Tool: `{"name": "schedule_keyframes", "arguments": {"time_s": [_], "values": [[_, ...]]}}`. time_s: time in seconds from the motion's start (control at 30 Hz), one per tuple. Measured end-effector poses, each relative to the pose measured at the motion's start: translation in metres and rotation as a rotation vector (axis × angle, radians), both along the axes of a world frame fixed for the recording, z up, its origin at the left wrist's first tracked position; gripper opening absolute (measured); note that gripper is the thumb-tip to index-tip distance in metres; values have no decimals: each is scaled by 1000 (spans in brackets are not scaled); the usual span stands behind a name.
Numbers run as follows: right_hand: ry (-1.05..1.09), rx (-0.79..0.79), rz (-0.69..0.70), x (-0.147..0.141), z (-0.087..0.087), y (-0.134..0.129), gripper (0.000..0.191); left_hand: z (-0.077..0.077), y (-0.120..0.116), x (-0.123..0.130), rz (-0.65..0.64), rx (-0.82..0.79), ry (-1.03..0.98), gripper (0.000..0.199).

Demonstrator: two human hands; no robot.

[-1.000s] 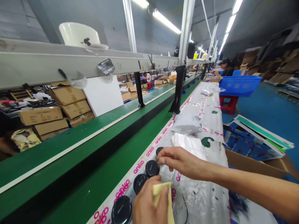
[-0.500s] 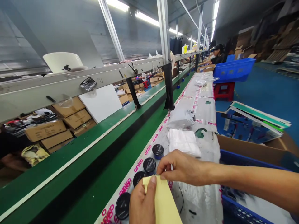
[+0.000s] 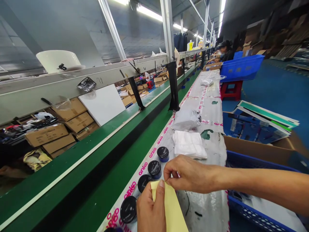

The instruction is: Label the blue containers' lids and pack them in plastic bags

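Note:
A yellow paper sheet or pad (image 3: pixel 172 209) is held in my left hand (image 3: pixel 151 206), with the thumb flat on its upper left edge. My right hand (image 3: pixel 184 174) is pinched at the top edge of the yellow paper; what lies between its fingertips is too small to make out. Several round black-lidded jars (image 3: pixel 154 168) stand in a row left of my hands, along the edge of the plastic-covered table. Beyond my right hand lies a stack of white cloths or sheets (image 3: pixel 189 144).
A green conveyor (image 3: pixel 116 151) runs along the left below a metal rail (image 3: pixel 108 79). A wrapped white bundle (image 3: pixel 186 120) lies farther up the table. At right are a blue basket (image 3: pixel 260 222), a cardboard box and a blue bin (image 3: pixel 241 68) on a red stool.
The view has shifted slightly. The folded upper left corner of the yellow paper no longer shows, and my left hand sits a little more to the right, nearer my right hand.

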State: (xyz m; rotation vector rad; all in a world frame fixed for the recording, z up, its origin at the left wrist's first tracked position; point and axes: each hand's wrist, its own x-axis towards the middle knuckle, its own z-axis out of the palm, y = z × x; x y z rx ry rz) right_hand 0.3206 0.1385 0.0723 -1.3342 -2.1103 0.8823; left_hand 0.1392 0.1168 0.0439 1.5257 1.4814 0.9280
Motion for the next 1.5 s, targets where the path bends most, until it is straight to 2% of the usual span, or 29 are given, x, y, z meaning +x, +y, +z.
{"name": "schedule_keyframes", "arguments": {"time_s": [0.13,0.3,0.4,0.53,0.6,0.67,0.73,0.8,0.9,1.03,1.1,1.2,1.27,1.33,1.5], "values": [[-57,9,15,1,1,0,16,-7,1,0,-34,-23,-21,46],[-121,105,71,2,-3,-2,14,-16,5,2,-1,-56,24,35],[-222,271,132,3,-9,-4,12,-19,9,4,30,-89,-17,33],[-413,654,296,6,-17,-4,20,-22,13,6,68,-118,-52,35],[-435,787,350,9,-21,-4,23,-23,14,7,61,-135,-102,36],[-431,840,359,11,-26,-4,23,-21,14,8,51,-126,-108,33],[-400,837,334,11,-30,-5,20,-18,12,10,61,-80,-14,30],[-297,765,268,10,-32,-6,17,-17,9,12,80,-19,121,27],[-59,542,129,10,-27,-6,15,-20,6,14,45,71,235,19],[194,154,-197,23,-17,16,14,-31,7,16,-154,222,373,17],[285,-20,-291,34,-18,36,15,-35,10,17,-255,338,497,17],[368,-220,-284,46,-26,64,14,-41,19,23,-302,562,678,16],[378,-292,-251,48,-32,77,13,-49,27,30,-271,744,750,18],[344,-333,-235,47,-35,88,12,-60,35,39,-234,859,785,18],[265,-421,-215,40,-39,107,13,-82,47,53,-199,838,818,19]]}}
